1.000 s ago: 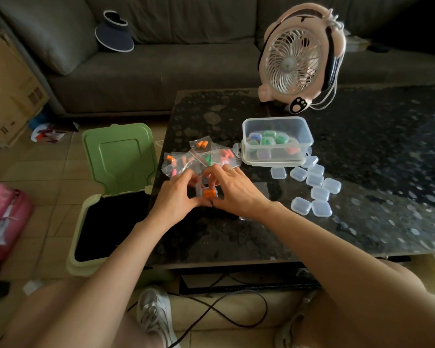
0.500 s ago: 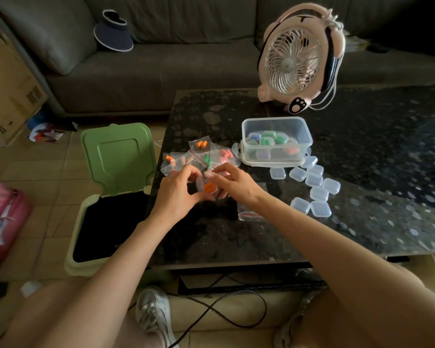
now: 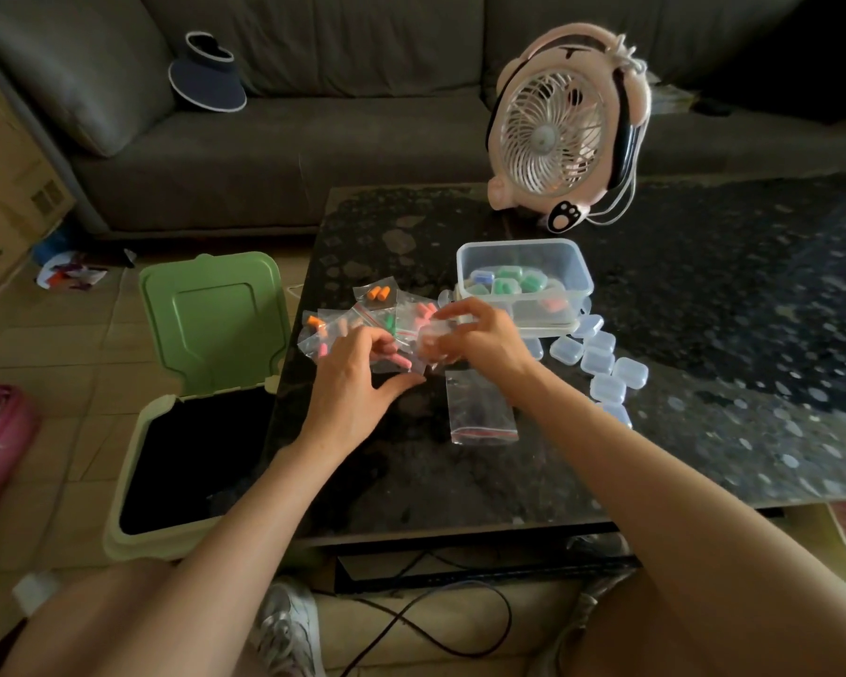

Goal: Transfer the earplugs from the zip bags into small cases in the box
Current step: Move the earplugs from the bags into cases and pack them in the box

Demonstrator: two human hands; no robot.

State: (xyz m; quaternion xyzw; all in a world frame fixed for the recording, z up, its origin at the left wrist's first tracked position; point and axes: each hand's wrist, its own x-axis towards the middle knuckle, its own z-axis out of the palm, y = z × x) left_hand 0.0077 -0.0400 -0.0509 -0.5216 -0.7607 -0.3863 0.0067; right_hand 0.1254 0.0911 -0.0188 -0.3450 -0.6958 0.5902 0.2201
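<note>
My right hand (image 3: 484, 337) grips a small clear case (image 3: 434, 339) with orange earplugs inside, lifted just left of the clear plastic box (image 3: 575, 266). The box holds several filled cases in green, blue and pink. My left hand (image 3: 355, 383) reaches over a pile of zip bags (image 3: 362, 320) with orange, pink and green earplugs; its fingers curl over one bag, and whether they hold it is hidden. An empty zip bag (image 3: 482, 408) lies on the dark table below my right hand. Several empty small cases (image 3: 599, 359) lie right of it.
A pink desk fan (image 3: 565, 134) stands behind the box. A green bin (image 3: 167, 461) with its lid open sits on the floor left of the table (image 3: 704, 334). A grey sofa (image 3: 313, 114) runs along the back. Cables lie under the table.
My right hand lifted the case with orange earplugs and carried it up toward the box. My left hand let go of it and moved to the zip bag pile. The empty bag came into view.
</note>
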